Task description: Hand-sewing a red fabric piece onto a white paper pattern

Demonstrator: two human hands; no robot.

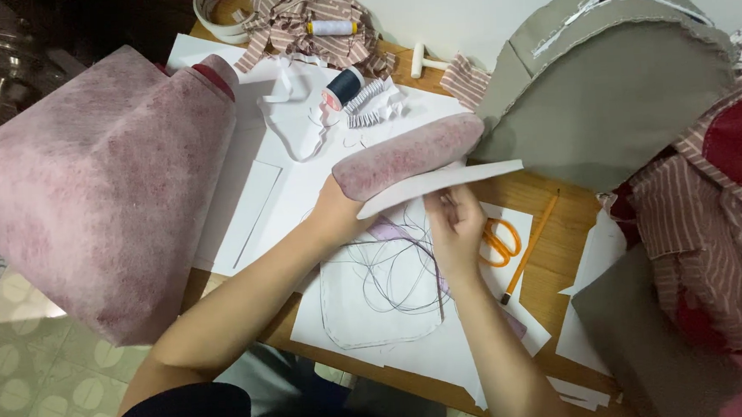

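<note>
At frame centre, the left hand [333, 212] gripped the pink padded piece [406, 156] to steady it while the right hand [456, 221] pinched a needle, apparently, trailing thread [396, 275] beneath.

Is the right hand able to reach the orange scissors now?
Probably yes: the scissors lie bare on the paper just beside the right hand, with nothing between them, though that hand seems to pinch something thin.

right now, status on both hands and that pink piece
Left hand grips pink felt piece with white strip. Right hand pinches at strip's underside. Loose thread and orange scissors beneath.
</note>
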